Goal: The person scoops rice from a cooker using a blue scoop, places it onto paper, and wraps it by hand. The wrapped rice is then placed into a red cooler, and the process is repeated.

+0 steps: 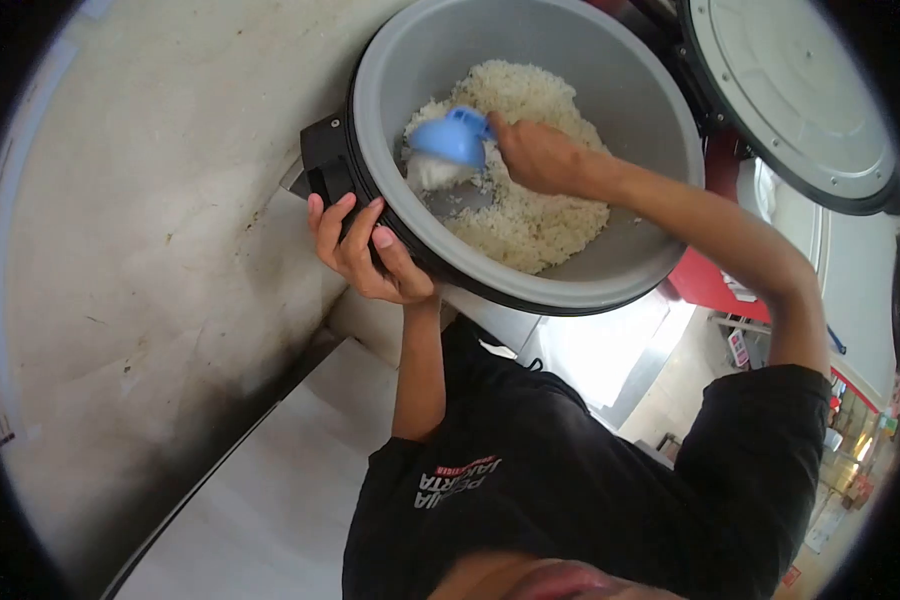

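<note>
A large grey pot of a rice cooker (670, 130) holds a heap of cooked white rice (530, 90). Inside it, my right hand (545, 155) is closed around the handle of a blue scoop (448, 140), which is slightly blurred. The scoop's bowl is tilted over the rice, with some white rice at its lower edge. At the cooker's outer left side, my left hand (375, 255) curls its fingers at the black side handle (325, 150), just below the rim. Part of that grip is hidden.
The cooker's round lid (800, 90) stands raised at the upper right. A stained pale wall (150, 220) rises close on the left. Below the cooker lies a shiny metal surface (590, 355). Shelves with small items (855, 470) show at the far right.
</note>
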### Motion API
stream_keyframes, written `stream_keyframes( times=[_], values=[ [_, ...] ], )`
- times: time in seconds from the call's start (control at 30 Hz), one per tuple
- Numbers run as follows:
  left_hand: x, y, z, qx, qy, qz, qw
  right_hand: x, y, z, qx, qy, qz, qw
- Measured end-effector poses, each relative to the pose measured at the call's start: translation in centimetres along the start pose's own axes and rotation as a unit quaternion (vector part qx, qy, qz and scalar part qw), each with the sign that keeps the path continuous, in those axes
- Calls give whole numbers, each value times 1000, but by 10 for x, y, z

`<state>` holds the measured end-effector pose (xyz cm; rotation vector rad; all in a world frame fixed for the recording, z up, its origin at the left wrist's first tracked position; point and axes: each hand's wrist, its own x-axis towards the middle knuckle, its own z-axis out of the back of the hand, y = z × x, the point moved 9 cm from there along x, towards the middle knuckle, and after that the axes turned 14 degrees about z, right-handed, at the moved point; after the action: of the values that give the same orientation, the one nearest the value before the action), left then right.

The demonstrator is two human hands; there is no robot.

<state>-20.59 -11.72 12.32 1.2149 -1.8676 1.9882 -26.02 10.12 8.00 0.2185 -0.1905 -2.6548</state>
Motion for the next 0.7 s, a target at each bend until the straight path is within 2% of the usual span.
stream_keyframes(
  times=[0.03,0.07,0.1,0.13,0.27,0.3,0.43,0.5,0.7],
  values=[
    [-1,0,1,6,-3,2,1000,7,-9,-1,-5,-41,-3,999],
    [-1,0,2,11,1,5,1000,5,-16,-10,1,-38,-4,999],
    [-1,1,2,9,2,6,1000,3,-26,-24,139,71,-78,985],
    [0,2,0,6,3,7,1000,-5,-27,-43,271,179,-150,934],
    [-1,0,0,20,-7,5,1000,-1,21,-59,266,236,-118,927],
    [-2,-1,0,26,-5,12,1000,-4,28,-57,330,234,-147,903],
    [3,2,-2,19,-4,1,1000,-14,37,-27,322,214,-140,911],
    [4,4,-4,17,-2,5,1000,-15,36,3,314,113,-122,935],
    [9,9,-8,-7,13,-4,1000,-49,54,17,403,168,-154,886]
  ],
)
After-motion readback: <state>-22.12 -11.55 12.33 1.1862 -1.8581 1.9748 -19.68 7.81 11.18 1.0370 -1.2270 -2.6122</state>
